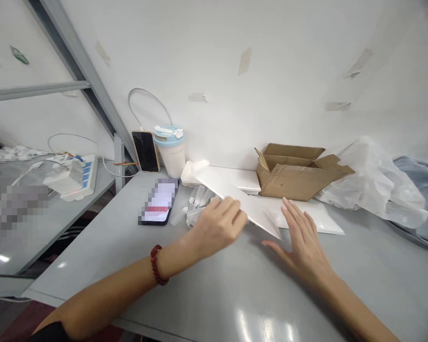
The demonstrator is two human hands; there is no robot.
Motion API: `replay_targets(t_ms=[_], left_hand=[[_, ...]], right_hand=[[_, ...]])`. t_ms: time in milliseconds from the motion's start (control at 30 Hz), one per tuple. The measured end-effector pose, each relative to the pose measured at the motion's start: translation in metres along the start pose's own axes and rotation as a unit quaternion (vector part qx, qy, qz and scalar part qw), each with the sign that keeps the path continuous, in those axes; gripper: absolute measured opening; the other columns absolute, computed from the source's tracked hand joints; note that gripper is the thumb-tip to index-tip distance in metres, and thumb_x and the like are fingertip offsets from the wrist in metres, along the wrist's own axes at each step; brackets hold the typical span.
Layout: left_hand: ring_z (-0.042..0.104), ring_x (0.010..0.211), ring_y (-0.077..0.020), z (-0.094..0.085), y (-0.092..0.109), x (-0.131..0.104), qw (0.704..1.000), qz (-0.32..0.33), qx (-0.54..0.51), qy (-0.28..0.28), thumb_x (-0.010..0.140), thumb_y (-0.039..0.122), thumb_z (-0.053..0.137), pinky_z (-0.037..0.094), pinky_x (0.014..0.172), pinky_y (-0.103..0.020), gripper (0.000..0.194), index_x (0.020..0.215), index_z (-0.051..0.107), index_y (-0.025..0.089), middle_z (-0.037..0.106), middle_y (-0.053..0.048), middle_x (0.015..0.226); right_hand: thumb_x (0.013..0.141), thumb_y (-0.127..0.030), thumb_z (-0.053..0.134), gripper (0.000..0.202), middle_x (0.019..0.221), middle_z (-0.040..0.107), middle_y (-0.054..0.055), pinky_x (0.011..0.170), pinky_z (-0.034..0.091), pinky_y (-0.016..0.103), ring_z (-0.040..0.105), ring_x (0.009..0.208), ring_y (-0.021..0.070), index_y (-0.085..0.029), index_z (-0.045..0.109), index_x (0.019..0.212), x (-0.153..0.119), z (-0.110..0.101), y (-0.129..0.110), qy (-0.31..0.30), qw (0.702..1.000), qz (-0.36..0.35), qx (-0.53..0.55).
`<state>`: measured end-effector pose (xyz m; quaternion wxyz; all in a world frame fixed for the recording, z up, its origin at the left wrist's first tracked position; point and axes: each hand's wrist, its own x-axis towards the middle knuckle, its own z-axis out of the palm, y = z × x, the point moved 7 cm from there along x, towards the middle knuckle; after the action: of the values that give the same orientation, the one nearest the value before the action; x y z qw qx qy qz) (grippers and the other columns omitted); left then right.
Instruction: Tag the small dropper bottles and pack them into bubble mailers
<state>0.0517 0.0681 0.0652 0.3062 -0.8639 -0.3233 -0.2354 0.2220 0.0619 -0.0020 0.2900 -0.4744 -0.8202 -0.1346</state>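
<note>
My left hand (217, 225), with a red beaded bracelet on its wrist, is closed on the near edge of a thin white flat piece (260, 211), which looks like card or a flat box. The piece is held tilted above the table. My right hand (303, 242) is open beside its right end, fingers stretched and thumb apart, holding nothing. Just beyond my left hand lie several small clear packets with white parts (199, 197), partly hidden by that hand. Behind the tilted piece sits a stack of white flat pieces (248, 178). Another white flat packet (323, 217) lies under the right fingers.
An open cardboard box (290, 181) stands at the back, with a white plastic bag (374, 185) to its right. At left are a phone lying flat (160, 202), a phone propped up (146, 151) and a blue-lidded cup (173, 154). A power strip (83, 178) lies on the neighbouring table.
</note>
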Motion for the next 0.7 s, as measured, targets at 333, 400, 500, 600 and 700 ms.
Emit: replay_targets(t_ms=[333,400,500,600,700], left_hand=[[0.056,0.090,-0.0201,0.001,0.031,-0.030,0.984,-0.013,-0.165,0.065,0.085,0.012,0.053,0.045,0.071,-0.032,0.008,0.085,0.061,0.015,0.064,-0.008,0.091],[0.053,0.103,-0.0237,0.006,0.000,-0.034,0.968,-0.142,-0.190,0.082,0.085,0.017,0.054,0.046,0.084,-0.039,0.011,0.093,0.061,0.016,0.062,-0.011,0.105],[0.049,0.115,-0.0260,0.019,-0.049,-0.051,0.885,-0.362,-0.281,0.086,0.083,0.024,0.057,0.044,0.093,-0.044,0.030,0.113,0.057,0.019,0.056,-0.012,0.122],[0.060,0.102,-0.0249,0.048,-0.064,-0.066,0.702,-0.501,-0.506,0.013,0.081,0.030,0.058,0.051,0.082,-0.039,0.043,0.122,0.052,0.019,0.062,-0.010,0.115],[0.066,0.079,-0.0214,0.064,-0.042,-0.069,0.522,-0.529,-0.668,-0.044,0.079,0.033,0.060,0.053,0.068,-0.034,0.043,0.118,0.055,0.015,0.069,-0.008,0.095]], right_hand=[[0.089,0.000,0.030,0.058,0.129,0.055,0.020,0.098,0.039,0.043,0.047,0.125,0.0285,-0.005,0.019,0.146,-0.010,0.000,-0.037,-0.011,0.981,-0.112,-0.158],[0.088,0.001,0.030,0.060,0.132,0.052,0.020,0.097,0.040,0.043,0.044,0.127,0.0292,-0.006,0.018,0.146,-0.011,-0.002,-0.030,-0.016,0.980,-0.113,-0.161],[0.088,0.001,0.031,0.061,0.138,0.046,0.019,0.099,0.038,0.047,0.038,0.131,0.0308,-0.010,0.018,0.147,-0.010,-0.008,-0.025,-0.028,0.981,-0.112,-0.155],[0.086,0.001,0.030,0.065,0.142,0.041,0.017,0.102,0.036,0.046,0.030,0.136,0.0291,-0.013,0.016,0.148,-0.010,-0.011,-0.026,-0.030,0.987,-0.098,-0.123],[0.083,-0.001,0.032,0.069,0.146,0.034,0.020,0.102,0.035,0.049,0.024,0.139,0.0302,-0.013,0.013,0.148,-0.009,-0.011,-0.029,-0.039,0.993,-0.069,-0.085]])
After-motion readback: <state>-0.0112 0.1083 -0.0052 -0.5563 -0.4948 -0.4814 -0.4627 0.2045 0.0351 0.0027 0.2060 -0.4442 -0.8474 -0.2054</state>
